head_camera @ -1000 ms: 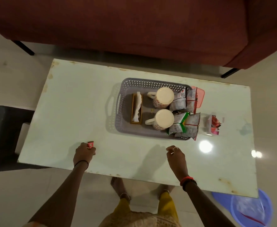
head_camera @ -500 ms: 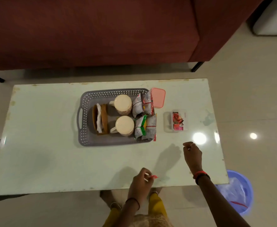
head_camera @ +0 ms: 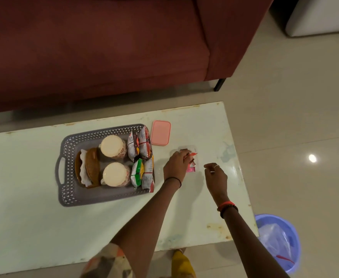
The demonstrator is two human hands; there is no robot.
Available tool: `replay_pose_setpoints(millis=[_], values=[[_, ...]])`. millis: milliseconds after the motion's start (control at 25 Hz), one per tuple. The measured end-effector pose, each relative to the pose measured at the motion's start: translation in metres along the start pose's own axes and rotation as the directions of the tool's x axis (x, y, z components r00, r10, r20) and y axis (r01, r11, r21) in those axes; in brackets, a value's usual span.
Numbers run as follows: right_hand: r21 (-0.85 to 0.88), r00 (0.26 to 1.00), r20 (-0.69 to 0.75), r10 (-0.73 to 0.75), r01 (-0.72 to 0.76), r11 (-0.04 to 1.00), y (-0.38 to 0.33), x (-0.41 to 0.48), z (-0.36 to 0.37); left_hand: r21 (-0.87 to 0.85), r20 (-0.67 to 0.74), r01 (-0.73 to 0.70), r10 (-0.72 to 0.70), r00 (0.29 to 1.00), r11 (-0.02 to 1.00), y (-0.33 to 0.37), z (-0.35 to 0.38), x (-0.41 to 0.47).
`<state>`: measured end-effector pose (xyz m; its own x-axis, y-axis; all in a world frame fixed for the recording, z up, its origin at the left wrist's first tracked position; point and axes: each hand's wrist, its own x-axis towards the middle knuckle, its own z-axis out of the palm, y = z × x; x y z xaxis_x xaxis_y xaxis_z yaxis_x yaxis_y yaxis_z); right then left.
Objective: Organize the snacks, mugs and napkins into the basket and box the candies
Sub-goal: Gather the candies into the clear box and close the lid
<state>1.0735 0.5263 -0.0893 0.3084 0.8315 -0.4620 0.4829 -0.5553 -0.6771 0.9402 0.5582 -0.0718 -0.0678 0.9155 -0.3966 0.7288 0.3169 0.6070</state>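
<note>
One red-wrapped candy (head_camera: 193, 155) is what has moved. A second ago the left hand (head_camera: 175, 164) pinched it at the lower left edge of the pale glossy worktop (head_camera: 34, 227). Half a second ago it was carrying it along the near edge. Now it holds it over the small clear plastic box (head_camera: 188, 147), right of centre in the frame. The left fingers (head_camera: 185, 155) are closed in a pinch on the wrapper and have not let go; whether the candy touches what is in the box I cannot tell. Other red and pink candies (head_camera: 191, 169) already lie in that box. The right hand (head_camera: 216, 174) has come up near the box on its right side, its fingers loosely curled with nothing in them, apart from the box.

Left of the box, the grey perforated plastic basket (head_camera: 68, 189) holds two cream mugs (head_camera: 112, 146), several snack packets (head_camera: 139, 146) and a brown napkin holder (head_camera: 92, 165) with white napkins, so that part looks done. The pink rectangular lid (head_camera: 161, 133) lies flat on the worktop just beside the basket's upper right corner, off the box.

No other loose candy shows on the worktop, so this is probably the last. Once it drops, closing the box with the lid seems to be all that remains.
</note>
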Motion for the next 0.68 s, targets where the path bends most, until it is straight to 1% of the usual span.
replay_pose_setpoints(millis=[80, 160, 240, 320, 400, 480, 600, 680], values=[[0.009, 1.0, 0.001, -0.014, 0.014, 1.0, -0.004, 0.013, -0.001, 0.047, 0.027, 0.028, -0.029, 0.999, 0.999, -0.005, 0.008, 0.013], [0.008, 1.0, -0.001, -0.025, 0.025, 1.0, -0.004, 0.023, -0.004, 0.049, 0.071, 0.04, -0.043, 0.997, 0.998, -0.01, 0.017, 0.019], [0.005, 1.0, -0.005, -0.025, 0.025, 1.0, -0.002, 0.031, -0.008, -0.038, 0.108, 0.011, -0.006, 0.994, 0.999, -0.012, 0.022, 0.018], [-0.001, 1.0, -0.004, -0.013, 0.013, 1.0, 0.001, 0.035, -0.011, -0.196, 0.069, 0.02, -0.007, 0.998, 0.98, -0.014, 0.025, 0.012], [-0.003, 1.0, -0.01, 0.007, -0.007, 1.0, 0.0, 0.038, -0.012, -0.3, -0.036, 0.082, -0.098, 0.995, 0.95, -0.018, 0.028, 0.003], [0.006, 0.999, -0.039, -0.019, 0.019, 1.0, -0.007, 0.041, -0.01, -0.324, -0.098, 0.161, -0.203, 0.974, 0.932, -0.022, 0.034, -0.006], [-0.005, 0.985, -0.074, -0.158, 0.158, 0.987, -0.032, 0.053, 0.0, -0.314, -0.071, 0.27, -0.307, 0.949, 0.91, -0.027, 0.043, -0.017], [-0.049, 0.97, -0.029, -0.243, 0.242, 0.969, -0.056, 0.064, 0.012, -0.339, -0.029, 0.336, -0.366, 0.93, 0.879, -0.029, 0.049, -0.018]])
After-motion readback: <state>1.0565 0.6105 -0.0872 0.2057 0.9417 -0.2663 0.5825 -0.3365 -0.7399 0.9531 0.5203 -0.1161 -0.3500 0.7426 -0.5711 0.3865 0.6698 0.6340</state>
